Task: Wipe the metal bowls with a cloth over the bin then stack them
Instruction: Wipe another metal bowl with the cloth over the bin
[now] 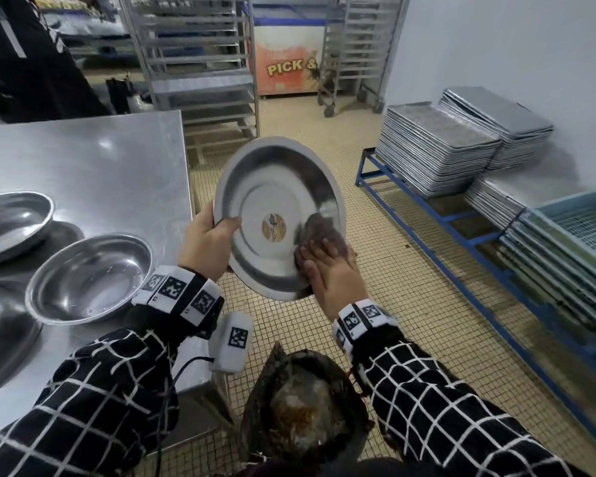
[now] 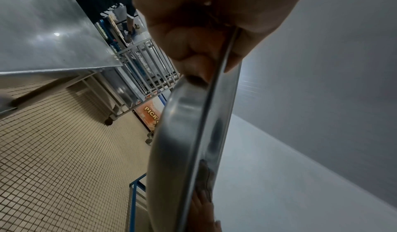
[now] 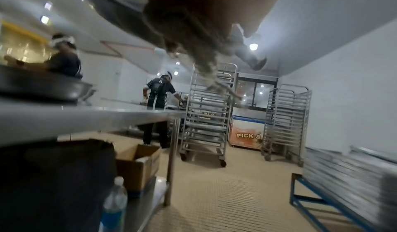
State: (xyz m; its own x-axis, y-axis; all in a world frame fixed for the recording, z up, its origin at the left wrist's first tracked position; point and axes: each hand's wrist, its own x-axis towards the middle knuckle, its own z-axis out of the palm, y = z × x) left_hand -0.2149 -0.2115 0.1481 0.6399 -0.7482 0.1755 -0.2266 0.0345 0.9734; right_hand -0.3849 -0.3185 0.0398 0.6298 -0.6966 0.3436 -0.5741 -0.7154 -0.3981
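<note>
1. Left hand (image 1: pixel 205 241): clamped on the rim of the raised metal bowl (image 1: pixel 272 187), thumb hooked inside, other fingers (image 2: pixel 189 48) curled against the outer wall.
2. Bowl: held tilted on edge, hollow facing the wearer, a round sticker (image 1: pixel 273 227) at its centre; not directly over the bin (image 1: pixel 303 411), which stands below and nearer than the fingertips.
3. Right hand (image 1: pixel 327 270): fingers extended, pressing a grey-brown cloth (image 1: pixel 319 228) flat against the inner wall on the side opposite the left thumb.
4. Waiting or finished bowls (image 1: pixel 90 278) on the steel table (image 1: pixel 93 160), beyond the left knuckles; wiped or not, cannot tell.
5. Likely risk: a one-sided rim grip against a hard wiping push could twist the bowl loose and drop it.
6. Likely risk: residue falling past the bin onto the tiled floor (image 1: pixel 375 280), given the bowl's forward offset.
7. Likely risk: loose cloth strands (image 3: pixel 214 82) slipping from beneath straight fingers.
</note>
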